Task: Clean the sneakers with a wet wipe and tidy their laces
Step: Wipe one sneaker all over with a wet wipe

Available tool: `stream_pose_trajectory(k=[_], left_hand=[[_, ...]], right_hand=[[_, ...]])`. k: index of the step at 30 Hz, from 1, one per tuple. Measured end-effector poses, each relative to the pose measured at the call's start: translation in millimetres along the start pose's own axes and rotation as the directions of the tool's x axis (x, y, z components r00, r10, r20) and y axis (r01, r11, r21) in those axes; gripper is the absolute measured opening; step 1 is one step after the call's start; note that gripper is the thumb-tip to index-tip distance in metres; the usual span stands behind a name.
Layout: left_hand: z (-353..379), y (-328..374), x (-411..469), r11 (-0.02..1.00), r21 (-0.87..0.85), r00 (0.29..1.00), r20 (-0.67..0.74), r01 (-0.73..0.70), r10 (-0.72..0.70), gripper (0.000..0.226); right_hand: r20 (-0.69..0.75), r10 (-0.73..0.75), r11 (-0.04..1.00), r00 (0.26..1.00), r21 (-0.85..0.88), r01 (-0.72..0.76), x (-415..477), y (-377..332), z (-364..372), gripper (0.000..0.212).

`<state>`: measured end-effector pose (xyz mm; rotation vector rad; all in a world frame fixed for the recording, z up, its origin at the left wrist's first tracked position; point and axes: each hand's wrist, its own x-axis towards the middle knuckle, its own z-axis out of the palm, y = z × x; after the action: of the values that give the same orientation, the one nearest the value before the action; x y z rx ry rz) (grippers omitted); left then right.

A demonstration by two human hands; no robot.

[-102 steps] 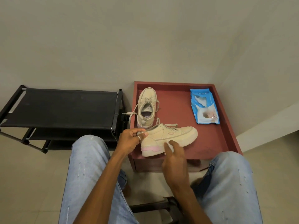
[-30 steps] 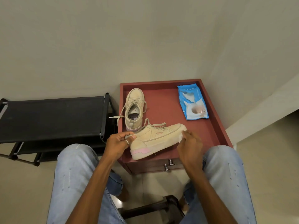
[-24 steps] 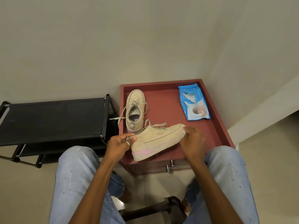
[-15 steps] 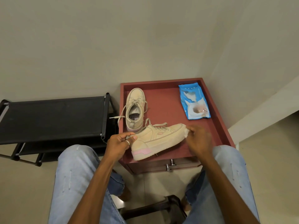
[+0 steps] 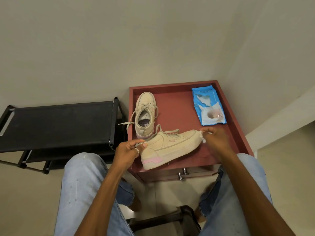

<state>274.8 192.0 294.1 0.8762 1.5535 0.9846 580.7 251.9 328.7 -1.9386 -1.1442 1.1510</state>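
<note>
A person sits over a low reddish-brown table (image 5: 177,106) with a raised rim, standing in the corner of the room right of centre in the frame. Across the table's front part lies the near sneaker (image 5: 170,145), beige, on a slant: its toe points right and its heel, with a pink patch on the sole, reaches the table's front edge. Whether it rests fully on the table or is lifted a little cannot be told.

The left hand (image 5: 129,150) grips the heel collar of this sneaker, fingers curled over the rim and thumb pressed on the outside; a ring (image 5: 137,150) sits on one finger. The right hand (image 5: 216,138) pinches a small white wet wipe (image 5: 202,137) against the tip of the toe, its fingers curled around it.

The far sneaker (image 5: 144,114) stands upright behind, toe toward the wall, its heel just beside the near one's collar. Its laces (image 5: 127,124) are loose, and one end hangs over the table's left rim.

A blue wipes pack (image 5: 208,106) lies flat at the table's back right, its opening flap peeled up. Two metal drawer handles (image 5: 182,173) show below the front edge. A black shoe rack (image 5: 58,123) stands left of the table. Knees in light blue jeans (image 5: 81,184) fill the lower frame, with a dark stool (image 5: 162,220) between them.
</note>
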Motion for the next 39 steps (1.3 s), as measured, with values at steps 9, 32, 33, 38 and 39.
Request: stream_pose_trajectory(k=[9, 32, 33, 38, 39], left_hand=[[-0.1, 0.7, -0.9, 1.0, -0.009, 1.0, 0.012, 0.002, -0.002, 0.012], [-5.1, 9.6, -2.0, 0.995, -0.084, 0.996, 0.078, 0.053, -0.047, 0.015], [-6.3, 10.3, -2.2, 0.995, -0.081, 0.995, 0.085, 0.055, -0.048, 0.014], [-8.3, 10.0, -1.5, 0.994, -0.076, 0.992, 0.099, 0.08, -0.073, 0.013], [-8.9, 10.4, -1.6, 0.993, -0.08, 0.991, 0.105, 0.085, -0.077, 0.012]], right_hand=[[-0.056, -0.069, 0.992, 0.996, -0.113, 0.063, -8.6, -7.6, 5.0, 0.018], [-0.102, -0.587, 0.734, 0.803, -0.486, 0.475, -86.6, -13.7, 66.5, 0.023], [-0.029, -0.636, 0.66, 0.771, -0.538, 0.524, -100.8, -11.3, 81.8, 0.026], [0.208, -0.693, 0.493, 0.69, -0.561, 0.665, -138.3, -12.9, 133.9, 0.046], [0.243, -0.688, 0.488, 0.684, -0.542, 0.684, -142.6, -14.1, 141.1, 0.048]])
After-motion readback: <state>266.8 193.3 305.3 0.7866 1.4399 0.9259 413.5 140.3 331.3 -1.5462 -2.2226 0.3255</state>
